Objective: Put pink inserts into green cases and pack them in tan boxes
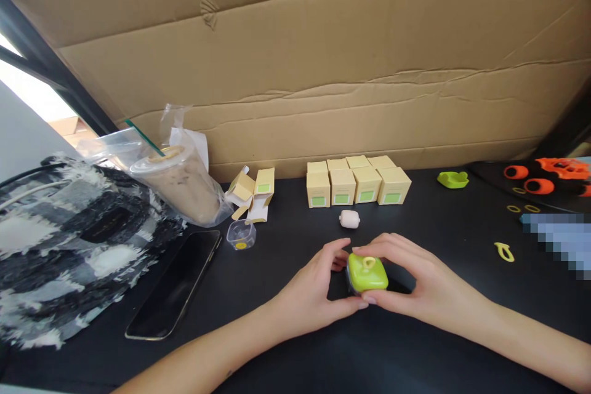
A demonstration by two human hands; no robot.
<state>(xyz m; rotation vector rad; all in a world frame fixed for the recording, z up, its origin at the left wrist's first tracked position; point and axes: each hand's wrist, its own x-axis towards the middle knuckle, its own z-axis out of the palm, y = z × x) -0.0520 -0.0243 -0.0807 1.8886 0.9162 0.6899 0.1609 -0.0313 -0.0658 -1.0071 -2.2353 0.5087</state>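
Observation:
A small square clear container with a glossy green lid (pixel 368 273) and a pale yellow ring on top is on the black table in front of me. My right hand (pixel 415 277) grips it from the right, fingers on the far edge and thumb on the near edge. From the left, my left hand (pixel 314 286) curves round its lower part, with the thumb tip by my right thumb. A small pale pink barrel-shaped piece (pixel 349 219) lies just beyond. Behind that, several small tan boxes (pixel 342 186) with green labels stand in two rows.
Left: an opened box (pixel 258 197), clear cup (pixel 241 235), phone (pixel 175 286), bagged drink with straw (pixel 184 188), and fringed black-and-white cloth (pixel 92 246). Right: green tray piece (pixel 453 180), yellow loop (pixel 504 252), orange-wheeled toy (pixel 539 186). Cardboard (pixel 323 61) walls the back.

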